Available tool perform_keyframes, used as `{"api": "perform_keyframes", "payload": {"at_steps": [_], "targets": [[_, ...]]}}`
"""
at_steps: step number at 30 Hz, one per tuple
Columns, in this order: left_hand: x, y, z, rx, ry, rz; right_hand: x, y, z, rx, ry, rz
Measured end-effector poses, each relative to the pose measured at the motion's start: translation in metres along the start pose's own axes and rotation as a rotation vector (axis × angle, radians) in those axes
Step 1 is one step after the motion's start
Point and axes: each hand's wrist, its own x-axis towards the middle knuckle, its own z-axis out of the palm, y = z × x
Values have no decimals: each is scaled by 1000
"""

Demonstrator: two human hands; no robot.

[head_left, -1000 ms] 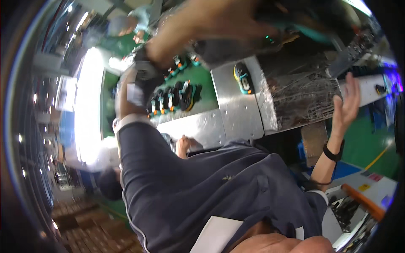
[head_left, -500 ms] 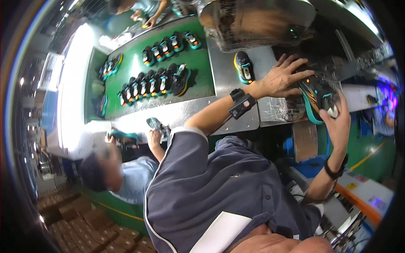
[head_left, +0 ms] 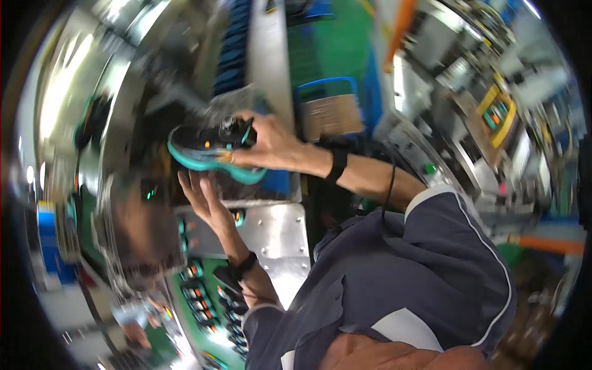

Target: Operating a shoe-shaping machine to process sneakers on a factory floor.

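Note:
My right hand (head_left: pixel 271 145) grips a black running shoe (head_left: pixel 203 140) with a teal sole, thumb on its near side and the other fingers over by the ankle opening. The shoe lies sideways in front of me, toe pointing left. Just below the sole is my left hand (head_left: pixel 209 203), its fingers stretched out and holding nothing. Whether its fingertips touch the sole, I cannot tell.
A bare metal plate (head_left: pixel 277 231) lies near my left forearm. Beyond it, a green table (head_left: pixel 188 336) bears rows of similar shoes (head_left: pixel 200 305). A clear-covered machine (head_left: pixel 145 228) stands left. Ahead are a pale conveyor (head_left: pixel 268 55) and cardboard (head_left: pixel 333 117) in a blue frame.
The view has swung to the right, so the shoe table now shows at lower left. My left hand has come off the shoe's toe to below the sole; my right hand still holds the shoe.

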Motion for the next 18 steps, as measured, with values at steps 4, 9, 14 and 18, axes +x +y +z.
{"api": "perform_keyframes", "payload": {"at_steps": [4, 9, 14, 18], "targets": [[-46, 29, 125, -115, -317, 2, -79, -25, -65, 250, 305, 141], [-117, 49, 283, -58, -760, -81, -187, -21, -224, -48, 602, 40], [-186, 36, 441, -202, -1176, 24, -308, -45, -334, -189, 1132, 209], [-227, -7, 590, -27, -1486, -103, -397, -56, -411, -247, 1439, 382]]}}
